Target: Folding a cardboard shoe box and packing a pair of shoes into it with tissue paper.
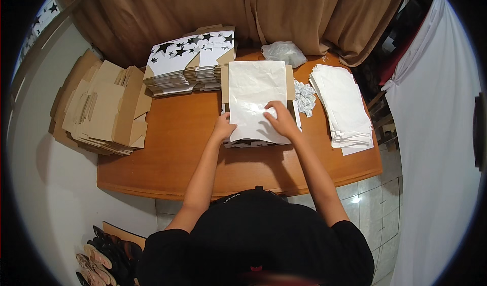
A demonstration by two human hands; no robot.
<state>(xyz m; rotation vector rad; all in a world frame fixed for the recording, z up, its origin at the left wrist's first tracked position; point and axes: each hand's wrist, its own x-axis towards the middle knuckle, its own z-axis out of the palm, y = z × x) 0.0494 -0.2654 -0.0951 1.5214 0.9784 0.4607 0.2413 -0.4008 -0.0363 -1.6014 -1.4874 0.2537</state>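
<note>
White paper: one big, crinkly sheet of white paper point(257, 83) lies over the box, in the middle of the table and right in front of the person.
Box: brown cardboard of the box point(290, 85) peeks out on both sides of the paper, and black stars show along its near edge.
Left hand: the left hand point(221, 127) is at the box's left side, with its thumb by the paper's edge. Its fingers are partly hidden, so I cannot tell how tightly it holds on.
Right hand: the right hand point(280, 119) is on top of the paper, half curled, with finger and thumb a little apart. Something white shows between them, but I cannot tell if it is paper or a thing being held.
Little packets: a heap of small whitish packets point(305, 99) sits just right of the box.
Plastic bag: a see-through bag point(284, 54) is behind the box, near the curtain point(203, 4).
Paper pile: more white sheets point(342, 101) are stacked at the right.
Star pile: flat cardboard with black stars point(190, 50) is stacked behind, to the left.
Brown pile: plain brown cardboard point(101, 103) is farthest left.
Table: all this is on an orange-brown wooden table point(172, 134).
Floor: shoes point(101, 258) are at the lower left.
</note>
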